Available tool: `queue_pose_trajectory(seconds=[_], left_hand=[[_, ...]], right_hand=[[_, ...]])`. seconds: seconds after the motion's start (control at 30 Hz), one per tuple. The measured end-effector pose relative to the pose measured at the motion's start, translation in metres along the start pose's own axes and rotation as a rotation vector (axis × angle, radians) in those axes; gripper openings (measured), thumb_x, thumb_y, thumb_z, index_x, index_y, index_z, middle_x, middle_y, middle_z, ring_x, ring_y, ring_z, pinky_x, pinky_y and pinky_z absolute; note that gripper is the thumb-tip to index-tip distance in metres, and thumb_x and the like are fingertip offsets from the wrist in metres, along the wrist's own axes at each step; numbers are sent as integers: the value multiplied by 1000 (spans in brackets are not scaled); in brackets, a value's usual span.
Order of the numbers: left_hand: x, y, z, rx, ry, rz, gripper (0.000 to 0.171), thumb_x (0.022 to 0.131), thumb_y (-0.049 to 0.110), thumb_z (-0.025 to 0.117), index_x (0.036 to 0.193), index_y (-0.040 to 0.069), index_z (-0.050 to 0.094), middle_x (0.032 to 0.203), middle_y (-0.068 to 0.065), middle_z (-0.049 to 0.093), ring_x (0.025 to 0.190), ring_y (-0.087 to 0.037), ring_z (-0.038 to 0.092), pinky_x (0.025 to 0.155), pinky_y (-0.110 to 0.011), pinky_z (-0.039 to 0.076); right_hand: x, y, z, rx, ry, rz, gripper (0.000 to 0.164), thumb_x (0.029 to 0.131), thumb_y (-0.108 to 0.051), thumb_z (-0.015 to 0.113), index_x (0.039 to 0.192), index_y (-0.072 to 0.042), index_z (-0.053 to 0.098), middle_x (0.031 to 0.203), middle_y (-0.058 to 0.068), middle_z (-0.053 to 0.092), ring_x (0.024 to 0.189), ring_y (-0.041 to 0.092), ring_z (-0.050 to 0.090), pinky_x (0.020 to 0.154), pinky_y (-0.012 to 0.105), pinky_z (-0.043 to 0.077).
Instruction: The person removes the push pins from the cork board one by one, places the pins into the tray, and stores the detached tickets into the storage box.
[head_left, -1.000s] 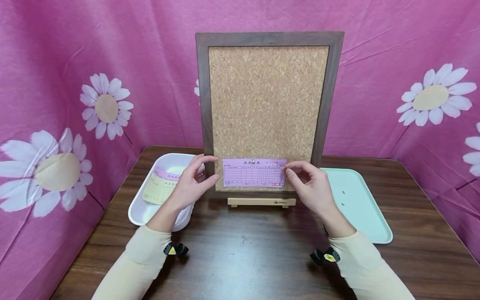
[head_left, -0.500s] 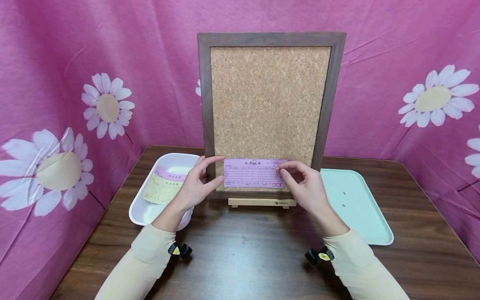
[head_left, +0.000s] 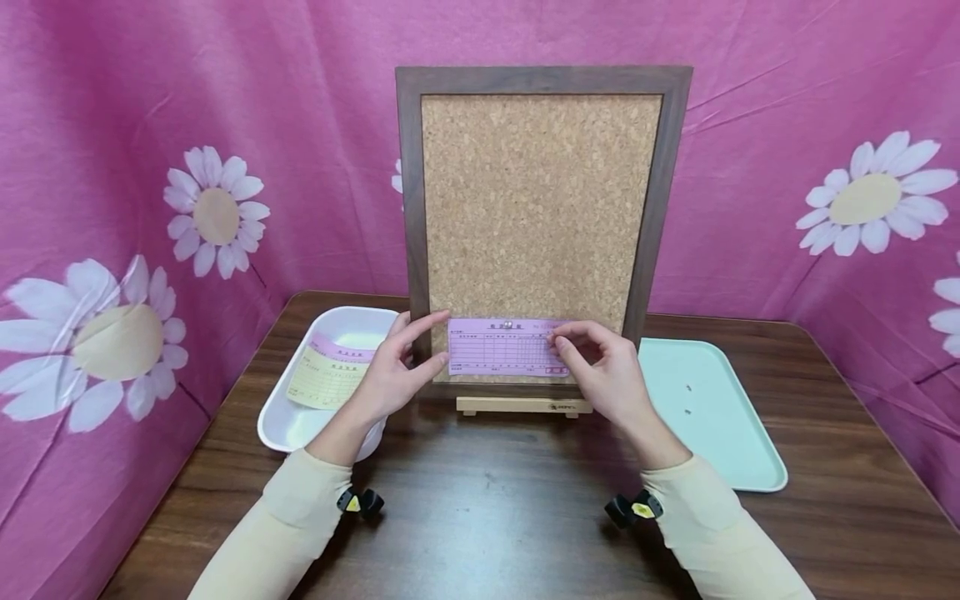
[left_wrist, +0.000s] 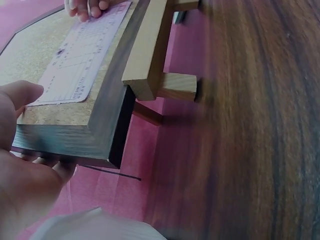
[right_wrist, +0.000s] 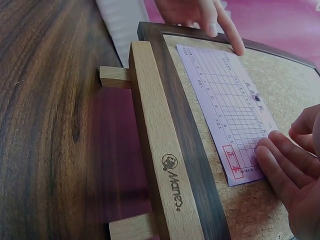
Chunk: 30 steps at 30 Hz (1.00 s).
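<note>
A purple printed form (head_left: 487,352) lies flat on the lower part of the framed corkboard (head_left: 540,208). A small clear pushpin (head_left: 507,325) stands at the form's top middle. My left hand (head_left: 390,375) grips the board's left frame: in the left wrist view the thumb (left_wrist: 27,92) is in front and other fingers are behind. Its index fingertip reaches the form's left edge. My right hand (head_left: 611,371) touches the right part of the form with its fingertips (right_wrist: 267,152); no pin shows between them.
A white tray (head_left: 273,417) at left holds a yellow slip (head_left: 322,379) and a purple slip. The mint-green tray (head_left: 720,450) at right carries two tiny pins (head_left: 687,411). A wooden easel ledge (head_left: 517,406) supports the board on the dark wooden table (head_left: 487,517).
My right fingertips have slid left from the form's right edge onto its face. My left hand has shifted slightly right, its thumb and index reaching the form's left edge.
</note>
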<state>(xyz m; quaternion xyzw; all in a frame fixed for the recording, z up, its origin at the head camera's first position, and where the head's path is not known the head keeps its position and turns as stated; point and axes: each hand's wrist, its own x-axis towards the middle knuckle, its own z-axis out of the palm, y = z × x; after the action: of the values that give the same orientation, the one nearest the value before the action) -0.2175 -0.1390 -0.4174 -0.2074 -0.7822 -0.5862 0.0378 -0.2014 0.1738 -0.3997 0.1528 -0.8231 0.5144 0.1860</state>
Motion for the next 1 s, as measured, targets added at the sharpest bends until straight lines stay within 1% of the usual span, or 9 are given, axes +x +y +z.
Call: queue_pose_trajectory(seconds=[0.07, 0.13, 0.17, 0.23, 0.37, 0.43, 0.6, 0.73, 1.0], left_hand=[[0, -1, 1, 12, -6, 27, 61, 99, 2, 72, 157, 9, 57, 162, -21, 37, 144, -35, 44, 112, -47, 50], [0, -1, 1, 31, -12, 49, 63, 99, 0, 72, 158, 9, 54, 162, -21, 37, 138, -32, 47, 105, -30, 50], [0, -2, 2, 35, -17, 57, 64, 98, -1, 73, 158, 10, 54, 163, -20, 36, 138, -30, 47, 103, -24, 49], [0, -3, 2, 54, -23, 74, 64, 98, -1, 73, 158, 9, 54, 164, -20, 34, 140, -30, 46, 106, -20, 46], [0, -4, 3, 62, -19, 89, 61, 97, -1, 75, 155, 9, 57, 167, -19, 32, 145, -32, 44, 116, -30, 42], [0, -5, 3, 60, -15, 91, 60, 98, 0, 75, 155, 8, 58, 168, -17, 31, 146, -32, 44, 118, -33, 43], [-1, -7, 2, 33, -11, 90, 58, 99, 1, 74, 154, 7, 58, 168, -16, 30, 145, -32, 47, 117, -33, 45], [0, -6, 3, 12, -11, 78, 59, 97, 1, 75, 154, 7, 59, 169, -16, 28, 146, -32, 45, 121, -44, 42], [0, -3, 3, -16, 0, 51, 58, 95, 2, 77, 152, 7, 62, 165, -16, 28, 136, -32, 52, 113, -46, 47]], right_hand=[[0, 0, 0, 8, 0, -1, 10, 102, -4, 71, 108, 0, 78, 98, 18, 81, 82, -3, 70, 73, 12, 55], [1, 0, 0, 12, 3, 2, 10, 102, -3, 71, 108, 0, 78, 98, 19, 81, 82, -2, 71, 73, 12, 55], [1, 0, 0, 12, 4, 4, 10, 102, -3, 71, 107, 0, 78, 98, 19, 81, 82, -2, 71, 72, 12, 56], [1, 0, 0, 11, 5, 7, 10, 102, -3, 71, 108, 0, 78, 98, 19, 81, 82, -2, 71, 72, 12, 56], [1, 0, 0, -1, -1, 10, 10, 102, -3, 71, 108, 1, 78, 98, 19, 81, 81, -2, 71, 71, 12, 55], [1, 0, 1, -3, -5, 7, 10, 102, -3, 71, 109, 1, 78, 98, 19, 80, 81, -1, 71, 71, 13, 55], [3, -2, 2, -6, -5, 1, 10, 101, -2, 72, 108, 1, 78, 95, 18, 80, 79, -2, 70, 69, 13, 55], [3, -3, 6, 12, -6, 0, 10, 101, 0, 72, 108, 2, 78, 96, 20, 80, 80, -3, 69, 70, 13, 55], [5, -5, 11, 8, -11, 5, 9, 101, -1, 72, 108, 0, 78, 94, 19, 80, 78, -1, 70, 69, 13, 54]])
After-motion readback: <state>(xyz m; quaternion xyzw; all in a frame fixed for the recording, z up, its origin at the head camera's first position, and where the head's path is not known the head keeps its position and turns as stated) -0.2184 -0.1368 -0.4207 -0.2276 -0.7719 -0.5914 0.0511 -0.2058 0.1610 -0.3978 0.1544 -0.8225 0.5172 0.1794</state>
